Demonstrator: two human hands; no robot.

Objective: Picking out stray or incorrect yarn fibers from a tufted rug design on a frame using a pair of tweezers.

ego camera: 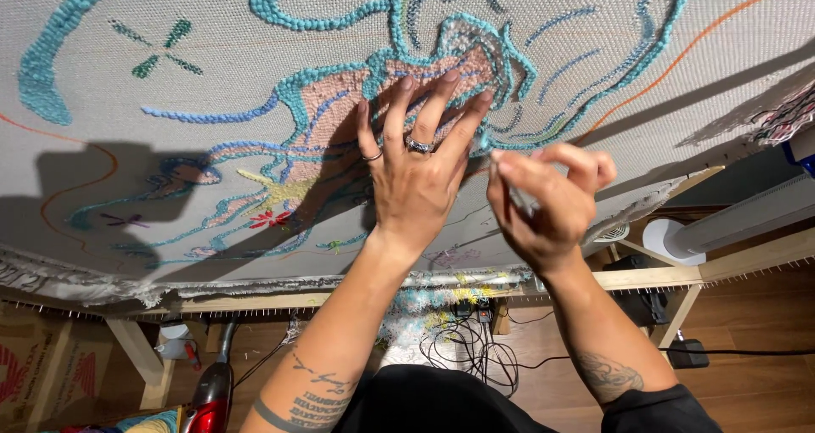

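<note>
Grey cloth [594,68] stretched on a wood frame [645,278], filling most of the view, w/ yarn loops in teal, pink, blue. Below the frame: wood floor [747,323], tangle of black cables [471,348], white fan [679,238], cardboard box [34,369] at far left, red vacuum [212,399] near it.

Left hand [416,170] lies flat on the cloth over the pink patch [340,102], fingers spread & straight, pointing up the cloth toward the teal outline [501,55]; rings on two fingers. It grips nothing, just presses.

Right hand [548,199] just right of the left hand, a bit off the cloth, fingers curled in, thumb & forefinger pinched on a small pale thing [516,187]. Thing is blurred; its long axis seems to run up-left toward the cloth from the pinch, can't tell what it is.

Shadows of both arms fall left of the pink patch.
</note>
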